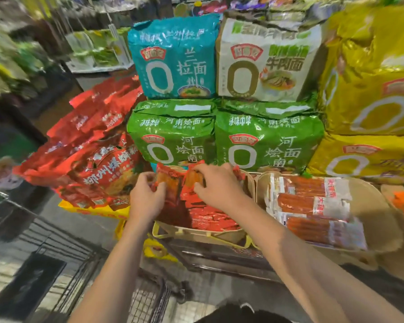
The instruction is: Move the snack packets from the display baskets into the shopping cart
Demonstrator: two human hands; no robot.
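Green noodle bags (224,136) stand stacked directly behind the left display basket (196,231); teal and white bags sit on top of them. A second basket (369,220) just right of the left display basket holds sausage packs (313,206). The shopping cart (63,264), a wire frame, lies below and left of the left display basket. Red snack packets (208,217) fill that basket. Over it, the right hand (216,183) curls its fingers around a red packet; the left hand (147,194) pinches another at the basket's left edge
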